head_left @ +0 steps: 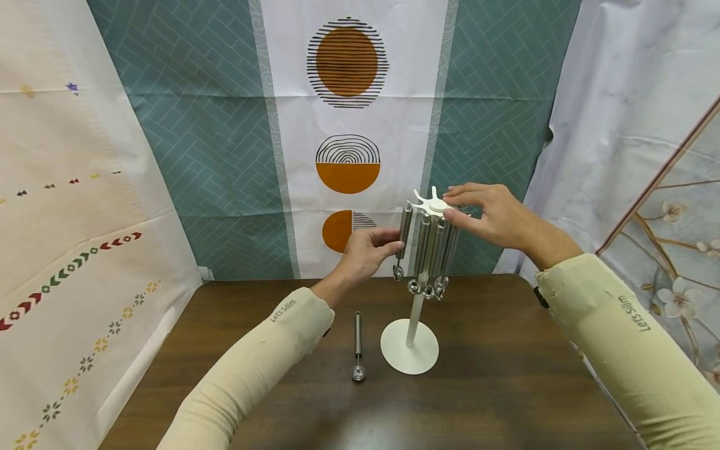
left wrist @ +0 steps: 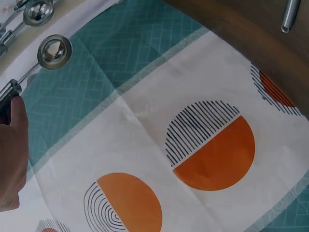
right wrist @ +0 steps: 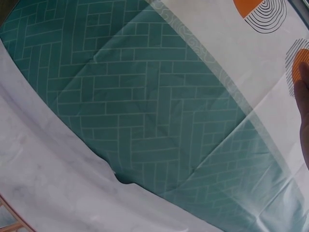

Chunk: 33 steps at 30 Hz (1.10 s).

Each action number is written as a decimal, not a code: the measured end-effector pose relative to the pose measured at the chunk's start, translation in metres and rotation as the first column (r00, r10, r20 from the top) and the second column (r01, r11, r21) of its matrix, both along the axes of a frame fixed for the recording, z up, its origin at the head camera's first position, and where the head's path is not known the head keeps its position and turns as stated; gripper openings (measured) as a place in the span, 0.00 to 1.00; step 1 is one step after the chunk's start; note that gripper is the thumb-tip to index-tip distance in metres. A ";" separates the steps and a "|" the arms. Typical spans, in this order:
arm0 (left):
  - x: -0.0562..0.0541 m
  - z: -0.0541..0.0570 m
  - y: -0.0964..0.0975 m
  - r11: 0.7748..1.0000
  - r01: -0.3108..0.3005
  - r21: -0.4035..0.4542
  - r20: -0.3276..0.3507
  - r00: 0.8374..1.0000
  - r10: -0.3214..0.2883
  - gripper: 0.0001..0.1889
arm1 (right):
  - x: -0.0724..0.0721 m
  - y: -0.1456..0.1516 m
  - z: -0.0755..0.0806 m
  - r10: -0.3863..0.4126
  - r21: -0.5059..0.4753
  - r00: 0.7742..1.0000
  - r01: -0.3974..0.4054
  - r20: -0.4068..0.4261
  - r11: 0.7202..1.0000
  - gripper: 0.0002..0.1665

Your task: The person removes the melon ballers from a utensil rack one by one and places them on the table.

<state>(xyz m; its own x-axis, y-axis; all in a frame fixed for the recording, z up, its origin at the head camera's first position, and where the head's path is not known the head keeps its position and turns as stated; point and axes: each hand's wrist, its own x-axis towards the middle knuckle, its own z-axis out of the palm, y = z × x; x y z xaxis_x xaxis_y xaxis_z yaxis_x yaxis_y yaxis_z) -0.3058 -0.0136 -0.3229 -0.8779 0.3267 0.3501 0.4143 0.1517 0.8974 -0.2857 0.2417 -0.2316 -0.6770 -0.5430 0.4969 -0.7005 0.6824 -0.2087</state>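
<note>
1. The left hand [head_left: 365,252], just left of the white stand [head_left: 414,362], pinches the handle of a steel utensil [head_left: 404,232] between thumb and fingers; its round bowl hangs below.
2. That utensil's top sits beside the stand's left-hand hooks; whether it is caught on one cannot be told.
3. The right hand [head_left: 488,211] reaches in from the right of the stand, fingertips and thumb at the edge of its top; whether they pinch or merely touch cannot be made out.
4. The utensil looks rigid, fairly light and hardly fragile. Its smooth, shiny handle may slip or turn, so a pinch on the upper handle, short of the top end, seems best.
5. The hanging utensils [head_left: 430,250] cluster under the stand's top and would probably swing and clink if bumped; the slim pole could tip, so the top is a sensible place to steady it.
6. A loose utensil [head_left: 358,340] lies on the wooden table [head_left: 270,381], left of the stand's base, bowl toward the person.
</note>
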 end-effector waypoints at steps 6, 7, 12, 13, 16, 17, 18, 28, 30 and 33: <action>0.000 0.001 -0.006 0.999 -0.037 0.013 -0.009 0.999 0.037 0.15 | 0.000 0.000 -0.001 0.001 0.002 1.000 -0.001 0.012 1.000 0.26; 0.000 0.000 -0.008 0.999 -0.046 0.011 -0.005 0.999 0.046 0.15 | 0.000 0.000 -0.001 0.004 -0.001 1.000 -0.004 0.010 1.000 0.25; 0.002 -0.005 -0.013 0.995 -0.093 -0.025 0.013 0.996 0.093 0.15 | 0.000 0.000 -0.001 0.016 -0.010 1.000 -0.016 -0.003 1.000 0.24; 0.002 -0.006 -0.014 0.994 -0.101 -0.031 0.015 0.995 0.102 0.15 | -0.001 0.000 -0.001 0.018 -0.012 1.000 -0.018 -0.005 1.000 0.24; 0.002 -0.008 -0.016 0.992 -0.115 -0.042 0.020 0.993 0.116 0.15 | -0.001 0.000 -0.001 0.024 -0.017 1.000 -0.024 -0.009 1.000 0.23; 0.003 -0.009 -0.017 0.992 -0.118 -0.042 0.023 0.993 0.119 0.15 | -0.001 0.000 -0.001 0.025 -0.018 1.000 -0.025 -0.011 1.000 0.23; 0.003 -0.010 -0.018 0.992 -0.121 -0.042 0.027 0.992 0.122 0.15 | -0.001 0.000 -0.001 0.027 -0.021 1.000 -0.027 -0.012 0.999 0.23; 0.003 -0.028 -0.031 0.985 -0.171 -0.027 0.059 0.983 0.173 0.15 | -0.003 0.001 -0.002 0.025 -0.020 1.000 -0.025 -0.017 0.999 0.23; 0.003 -0.033 -0.035 0.983 -0.181 -0.026 0.070 0.981 0.182 0.15 | -0.002 0.001 -0.002 0.023 -0.019 1.000 -0.023 -0.015 1.000 0.23; 0.004 -0.041 -0.039 0.980 -0.199 -0.029 0.086 0.976 0.201 0.14 | -0.002 0.002 -0.003 0.017 -0.023 1.000 -0.017 -0.002 1.000 0.23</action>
<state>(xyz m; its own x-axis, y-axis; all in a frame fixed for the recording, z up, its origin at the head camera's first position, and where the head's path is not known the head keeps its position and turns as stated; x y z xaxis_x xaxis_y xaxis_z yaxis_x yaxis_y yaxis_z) -0.3018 -0.0529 -0.3636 -0.9531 0.1479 0.2642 0.2938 0.2415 0.9248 -0.2875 0.2436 -0.2346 -0.6668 -0.5426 0.5108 -0.7124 0.6654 -0.2232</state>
